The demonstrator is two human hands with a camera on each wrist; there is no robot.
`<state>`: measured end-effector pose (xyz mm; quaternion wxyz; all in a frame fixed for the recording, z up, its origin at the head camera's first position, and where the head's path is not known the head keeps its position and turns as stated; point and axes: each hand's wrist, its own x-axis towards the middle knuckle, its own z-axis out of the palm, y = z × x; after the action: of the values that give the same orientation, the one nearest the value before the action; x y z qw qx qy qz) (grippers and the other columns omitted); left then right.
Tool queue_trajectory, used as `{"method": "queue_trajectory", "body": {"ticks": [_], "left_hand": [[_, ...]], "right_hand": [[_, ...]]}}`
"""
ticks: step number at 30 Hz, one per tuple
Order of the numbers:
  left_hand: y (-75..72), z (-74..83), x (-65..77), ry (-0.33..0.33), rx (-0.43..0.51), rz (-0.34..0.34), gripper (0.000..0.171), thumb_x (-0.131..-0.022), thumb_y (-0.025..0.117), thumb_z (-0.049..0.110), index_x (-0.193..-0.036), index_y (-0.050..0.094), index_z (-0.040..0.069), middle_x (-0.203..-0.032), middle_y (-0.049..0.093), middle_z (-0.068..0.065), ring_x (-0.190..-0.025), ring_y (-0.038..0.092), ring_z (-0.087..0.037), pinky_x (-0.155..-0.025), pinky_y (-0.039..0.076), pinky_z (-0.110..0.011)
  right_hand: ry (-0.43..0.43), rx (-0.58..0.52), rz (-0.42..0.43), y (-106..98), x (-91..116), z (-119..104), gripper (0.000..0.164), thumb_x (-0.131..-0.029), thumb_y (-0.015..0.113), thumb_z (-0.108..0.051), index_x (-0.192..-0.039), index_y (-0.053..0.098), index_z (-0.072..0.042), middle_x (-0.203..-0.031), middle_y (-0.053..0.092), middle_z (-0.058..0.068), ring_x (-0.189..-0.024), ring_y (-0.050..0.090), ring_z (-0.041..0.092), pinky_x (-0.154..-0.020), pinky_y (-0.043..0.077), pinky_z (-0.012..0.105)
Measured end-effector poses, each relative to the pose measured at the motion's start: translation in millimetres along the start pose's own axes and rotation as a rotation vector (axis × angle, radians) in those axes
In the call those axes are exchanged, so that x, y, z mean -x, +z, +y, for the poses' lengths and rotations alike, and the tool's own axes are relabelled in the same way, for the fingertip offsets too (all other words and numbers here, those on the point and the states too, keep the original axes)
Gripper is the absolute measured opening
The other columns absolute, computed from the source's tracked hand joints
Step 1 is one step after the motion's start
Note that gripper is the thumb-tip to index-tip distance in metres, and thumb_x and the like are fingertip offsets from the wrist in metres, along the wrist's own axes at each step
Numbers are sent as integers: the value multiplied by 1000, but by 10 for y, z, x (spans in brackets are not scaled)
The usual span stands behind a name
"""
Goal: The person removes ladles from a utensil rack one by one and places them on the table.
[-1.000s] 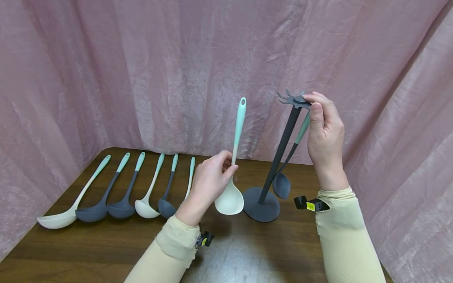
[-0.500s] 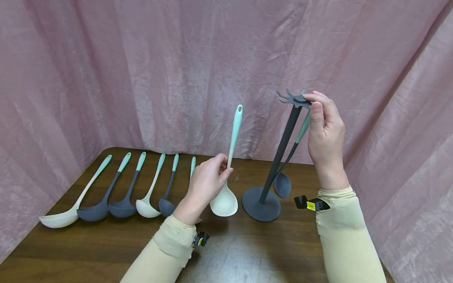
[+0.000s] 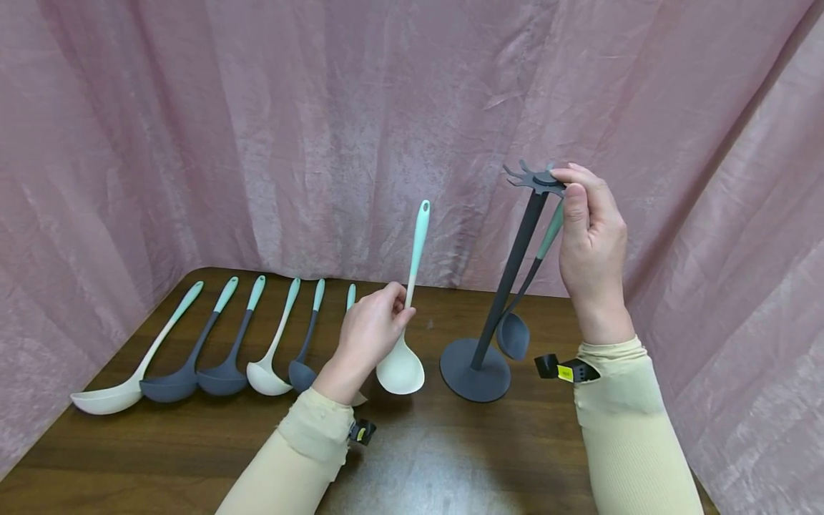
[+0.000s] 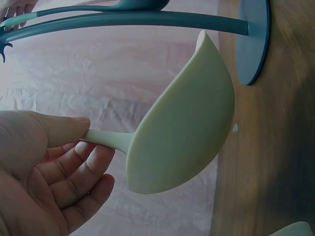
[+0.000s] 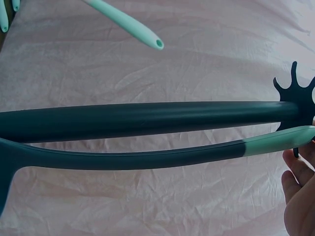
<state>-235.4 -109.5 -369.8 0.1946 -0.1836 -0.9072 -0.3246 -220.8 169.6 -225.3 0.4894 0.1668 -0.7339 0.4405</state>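
Upright in my left hand, a cream ladle with a mint handle is pinched by the lower shaft between thumb and fingers. Its bowl points down over the table, left of a dark grey utensil stand. The left wrist view shows the bowl from the side, with a pointed lip. My right hand grips the stand's hooked top, fingertips on its hub and thumb at the side. From that top a grey ladle hangs beside the pole, its handle end partly hidden by the hand.
Several ladles with mint handles lie in a row on the wooden table, among them a cream one at the far left. Another cream ladle is mostly behind my left hand. A pink curtain hangs behind the table.
My left hand has moved left and slightly down with the cream ladle, away from the stand. The right hand stays at the stand's top.
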Motion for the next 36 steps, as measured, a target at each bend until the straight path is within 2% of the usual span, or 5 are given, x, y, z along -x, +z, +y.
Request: {"method": "queue_trajectory", "body": {"ticks": [21, 28, 36], "left_hand": [[76, -142, -8, -69, -50, -50, 15, -101, 84, 22, -104, 72, 14, -89, 75, 3, -73, 68, -18, -66, 54, -40], [113, -194, -1, -90, -61, -84, 17, -101, 84, 22, -100, 69, 14, -81, 71, 5, -67, 62, -17, -63, 51, -39], [137, -248, 13, -110, -72, -118, 16, -101, 84, 21, -101, 70, 14, -82, 71, 4, -68, 62, -17, -64, 52, -40]], "right_hand": [[15, 5, -8, -3, 7, -1, 28, -117, 56, -14, -136, 76, -8, -148, 68, 9, -142, 59, 16, -118, 43, 29], [17, -4, -1, 6, 6, -18, 28, -117, 56, -13, -136, 76, -7, -147, 69, 6, -143, 59, 18, -118, 42, 29], [15, 2, -4, 11, 5, -5, 28, -117, 56, -14, -136, 76, -8, -147, 69, 5, -143, 59, 20, -118, 43, 29]]}}
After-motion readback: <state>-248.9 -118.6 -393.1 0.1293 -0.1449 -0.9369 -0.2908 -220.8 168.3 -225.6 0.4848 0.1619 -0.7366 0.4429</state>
